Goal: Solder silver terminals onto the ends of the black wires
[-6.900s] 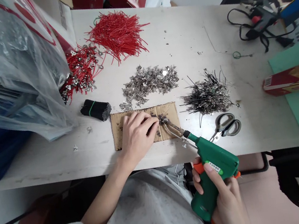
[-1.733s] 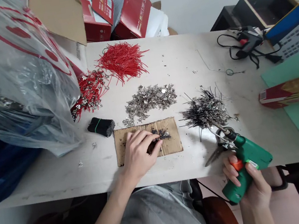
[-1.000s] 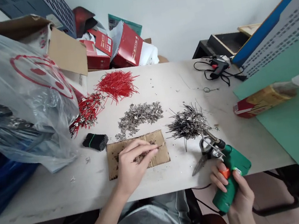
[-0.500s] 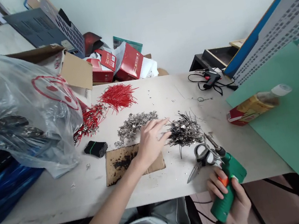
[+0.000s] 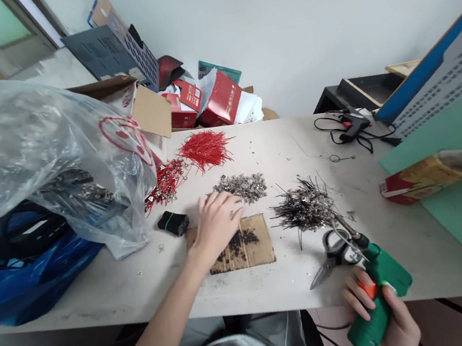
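My right hand (image 5: 382, 313) grips a green soldering gun (image 5: 384, 271) with an orange trigger. Its metal tip points up and left, close to the pile of black wires with metal ends (image 5: 306, 205). Under the tip lie black-handled scissors (image 5: 331, 253). My left hand (image 5: 218, 222) hovers over the left part of a stained cardboard piece (image 5: 263, 252), fingers loosely curved and apart, nothing visible in them. Just beyond its fingertips is a heap of small silvery metal parts (image 5: 242, 187). A bundle of black wires with a green band (image 5: 173, 223) sits left of this hand.
Red wires (image 5: 206, 149) and red wires with metal ends (image 5: 168, 181) lie farther back. A clear plastic bag (image 5: 52, 125) bulges at left. At right are a bottle (image 5: 433, 173) on its side and a black corded tool (image 5: 355, 125). Red boxes (image 5: 221, 98) stand behind the table.
My left hand has moved left, from beside the black wire pile to over the cardboard near the metal parts. The camera view has shifted; my right hand still holds the soldering gun.
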A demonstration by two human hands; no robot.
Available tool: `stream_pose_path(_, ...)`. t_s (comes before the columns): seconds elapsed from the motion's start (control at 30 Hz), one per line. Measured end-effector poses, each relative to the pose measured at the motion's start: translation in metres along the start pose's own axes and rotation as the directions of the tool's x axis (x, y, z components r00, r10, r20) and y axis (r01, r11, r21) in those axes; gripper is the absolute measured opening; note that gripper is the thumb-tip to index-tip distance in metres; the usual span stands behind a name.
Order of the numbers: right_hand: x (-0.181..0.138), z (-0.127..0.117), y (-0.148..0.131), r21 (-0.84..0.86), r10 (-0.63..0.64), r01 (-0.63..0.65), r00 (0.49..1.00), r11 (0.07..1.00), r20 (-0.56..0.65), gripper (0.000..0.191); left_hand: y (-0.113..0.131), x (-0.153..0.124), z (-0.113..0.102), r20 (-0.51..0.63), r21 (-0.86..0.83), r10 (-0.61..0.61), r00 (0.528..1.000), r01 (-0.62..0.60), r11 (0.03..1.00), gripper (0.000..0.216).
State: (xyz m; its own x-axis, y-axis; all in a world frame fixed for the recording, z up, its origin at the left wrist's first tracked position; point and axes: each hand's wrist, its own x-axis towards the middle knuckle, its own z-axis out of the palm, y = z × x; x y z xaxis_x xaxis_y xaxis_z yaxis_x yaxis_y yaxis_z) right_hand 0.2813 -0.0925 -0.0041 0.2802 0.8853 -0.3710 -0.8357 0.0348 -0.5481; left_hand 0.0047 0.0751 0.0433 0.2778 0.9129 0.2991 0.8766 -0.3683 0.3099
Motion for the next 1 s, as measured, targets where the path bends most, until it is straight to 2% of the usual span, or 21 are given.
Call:
stream_pose_path(0.13,0.000,0.002,0.002,-0.019,-0.023,0.023,1.000,1.000,0.010,0.019,0.021,0.020,0.023,0.054,0.060,0.028,0.998,-0.031,0.998,0.011)
stream_pose_path(0.27,0.001,0.000,0.003,-0.037,-0.030,0.030,0.999,0.999,0.011,0.016,0.018,0.024,0.035,0.065,0.070,0.005,0.998,-0.009,0.997,0.013)
stream_pose_path(0.37,0.002,-0.003,0.003,-0.045,-0.029,0.029,0.999,0.999,0.013,0.014,0.011,0.022,0.031,0.070,0.044,-0.011,0.997,0.008,0.999,0.017)
stream_pose_path(0.47,0.003,-0.005,0.003,-0.046,-0.028,0.028,1.000,0.999,0.013,0.014,0.008,0.012,0.017,0.092,-0.002,-0.017,0.996,0.017,1.000,0.016)
stream_pose_path(0.6,0.003,-0.004,0.003,-0.046,-0.037,0.037,0.999,0.998,0.000,0.015,0.010,-0.017,-0.001,0.156,-0.094,0.003,0.988,0.012,0.995,0.012)
stream_pose_path(0.7,0.003,-0.003,0.002,-0.045,-0.037,0.036,0.999,0.998,-0.008,0.017,0.009,-0.040,-0.005,0.185,-0.141,0.022,0.982,0.004,0.990,0.010)
stream_pose_path(0.83,0.003,-0.004,0.001,-0.056,-0.048,0.047,0.999,0.997,-0.010,0.023,0.009,-0.057,-0.002,0.147,-0.162,0.017,0.989,0.007,0.987,0.012)
stream_pose_path(1.0,0.003,-0.007,0.003,-0.063,-0.054,0.054,0.999,0.997,0.002,0.017,0.014,-0.060,-0.001,0.085,-0.169,0.025,0.996,-0.011,0.986,0.014)
